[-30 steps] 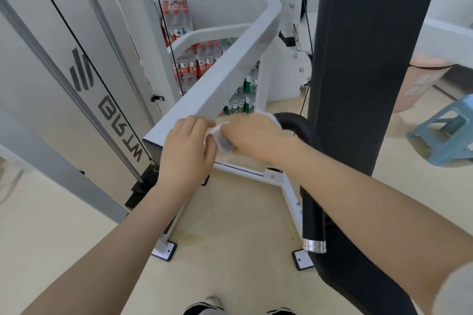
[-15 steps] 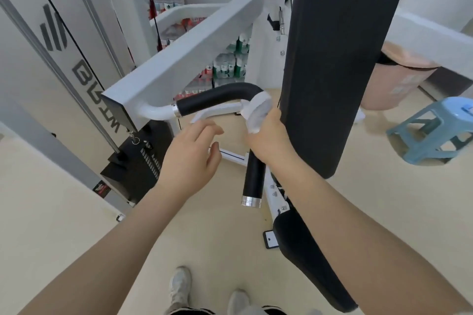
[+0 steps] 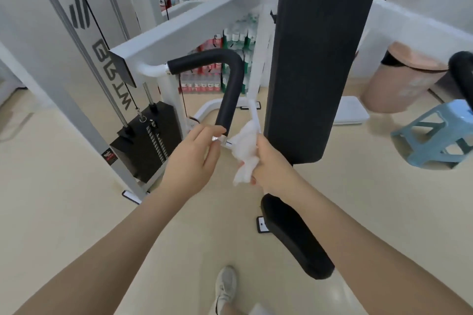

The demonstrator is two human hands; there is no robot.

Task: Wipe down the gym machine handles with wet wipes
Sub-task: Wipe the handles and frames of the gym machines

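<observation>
Bent black foam handle point(image 3: 227, 84) sticking out from the white machine arm point(image 3: 179, 33), running right then dropping down to a chrome end cap point(image 3: 220, 138) at the bottom. Left hand point(image 3: 192, 161) up at that lower tip, fingers curled loosely with the fingertips touching the chrome end, though hard to say if really pinching it or just resting there. Right hand point(image 3: 271, 169) just beside it on the right, fingers closed round a scrunched white wet wipe point(image 3: 245, 153), bunched up and poking out above and below the fist, one thin tail of it trailing upward next to the handle. Wipe right next to the chrome tip, maybe touching, too blurry to call. Big black upright pad point(image 3: 320, 46) directly behind the right hand, black seat pad point(image 3: 294, 235) lower down under the right forearm. Weight stack point(image 3: 148, 140) on the left behind the left hand, cable running up from it. Shrink-wrapped water bottles point(image 3: 204, 82) stacked on the floor further back, pinkish bin point(image 3: 399, 79) and light blue plastic stool point(image 3: 440, 133) off to the right. One grey sneaker point(image 3: 225, 286) down at the bottom on the beige floor.
</observation>
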